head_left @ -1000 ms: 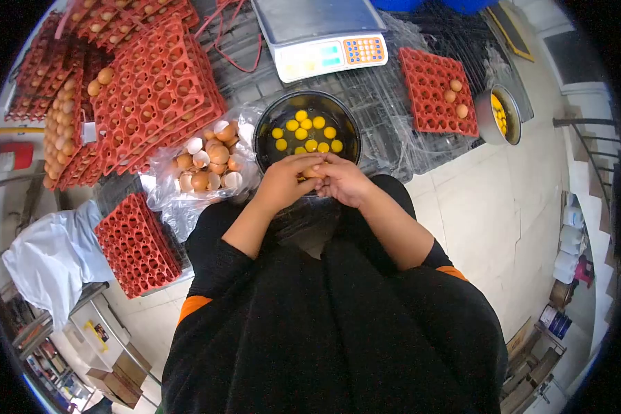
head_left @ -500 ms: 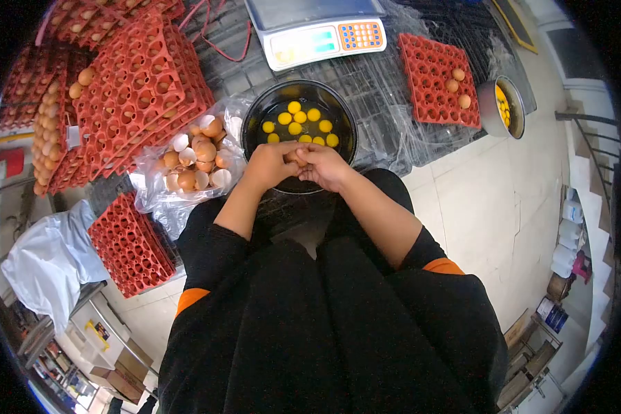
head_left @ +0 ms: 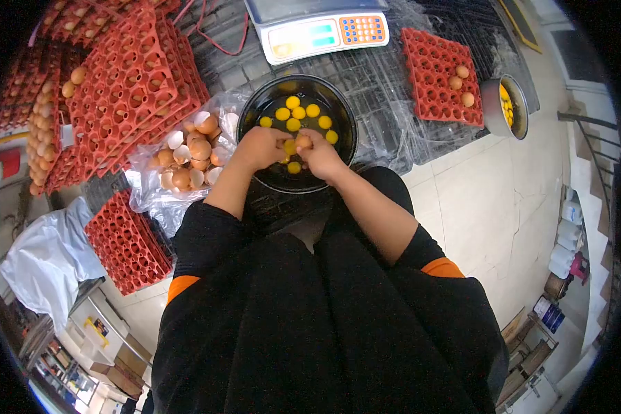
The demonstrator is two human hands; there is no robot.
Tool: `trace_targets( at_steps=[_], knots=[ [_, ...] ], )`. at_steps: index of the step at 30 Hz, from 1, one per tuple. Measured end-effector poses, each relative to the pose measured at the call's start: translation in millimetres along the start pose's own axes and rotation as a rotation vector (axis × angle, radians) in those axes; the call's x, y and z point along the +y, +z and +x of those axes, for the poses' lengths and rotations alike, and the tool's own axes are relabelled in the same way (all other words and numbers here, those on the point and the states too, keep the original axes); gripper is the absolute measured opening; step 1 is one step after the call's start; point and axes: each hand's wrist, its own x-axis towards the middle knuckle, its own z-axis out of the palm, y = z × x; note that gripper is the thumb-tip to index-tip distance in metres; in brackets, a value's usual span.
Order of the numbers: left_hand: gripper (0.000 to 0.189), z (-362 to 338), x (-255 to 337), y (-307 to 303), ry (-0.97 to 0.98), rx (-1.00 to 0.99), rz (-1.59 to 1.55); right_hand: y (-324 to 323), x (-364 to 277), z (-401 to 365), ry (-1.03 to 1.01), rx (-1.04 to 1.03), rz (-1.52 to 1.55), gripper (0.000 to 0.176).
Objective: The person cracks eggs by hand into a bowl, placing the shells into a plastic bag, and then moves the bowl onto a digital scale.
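Over a round black bowl point(head_left: 348, 103) holding several yolks point(head_left: 312, 110), both my hands are close together. My right hand point(head_left: 319, 157) is closed on a brown eggshell point(head_left: 303, 141). Bent fingers of my left hand point(head_left: 261, 148) meet beside it; what they hold, if anything, is too small to make out. Between the hands a yolk point(head_left: 289, 147) shows, and another lies below in the bowl. To the left, a clear plastic bag point(head_left: 145, 196) contains several cracked brown shells point(head_left: 200, 148).
Behind the bowl is a white scale point(head_left: 300, 43). Red egg trays point(head_left: 121, 96) are stacked at left, with more trays point(head_left: 127, 245) below. At right, a red tray point(head_left: 438, 76) carries three eggs, beside a metal pot point(head_left: 491, 110) with yolks.
My hands have moved slightly apart. The shell now shows in my right hand, and a yolk is visible between the hands and another lower in the bowl.
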Motion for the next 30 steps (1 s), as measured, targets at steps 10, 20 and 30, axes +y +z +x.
trace_targets(
  at_steps=[10,20,30],
  knots=[
    [0.038,-87.0,4.5,-56.9,-0.337,0.762,-0.208,-11.0,-10.9,3.3,-0.161,0.168,0.098,0.047],
    [0.038,-180.1,-44.0,-50.6,-0.533,1.044,-0.144,132.9,-96.9,-33.9,-0.794,-0.044,-0.263,0.04],
    [0.031,-177.5,-72.5,-17.2,-0.396,1.246,0.224,182.4,-167.8,2.3,-1.135,0.319,-0.353,0.022]
  ],
)
